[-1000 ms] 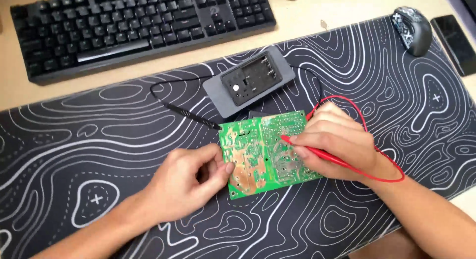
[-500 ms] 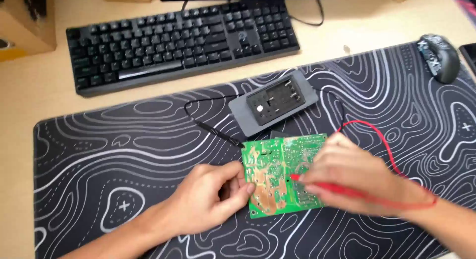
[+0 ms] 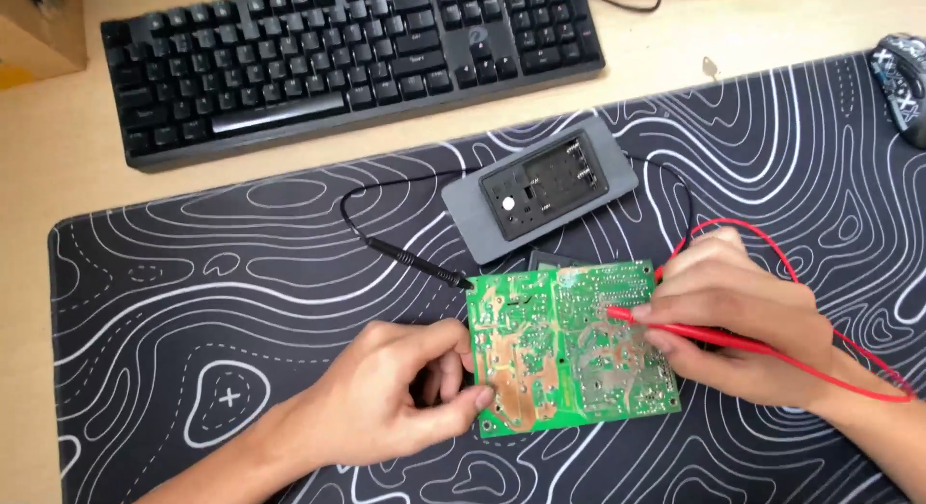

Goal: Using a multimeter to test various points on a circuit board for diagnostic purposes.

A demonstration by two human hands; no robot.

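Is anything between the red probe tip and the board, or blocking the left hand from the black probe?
Nothing visible. The red probe, held in the right hand, already has its tip on the board. The left hand grips the board's left edge; only bare mat lies between it and the black probe.

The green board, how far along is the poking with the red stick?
Set up: the green circuit board lies solder side up on the patterned mat. In hand: the left hand steadies its edge, and the right hand touches the red probe to it. Left: the black probe lies unheld beside the board.
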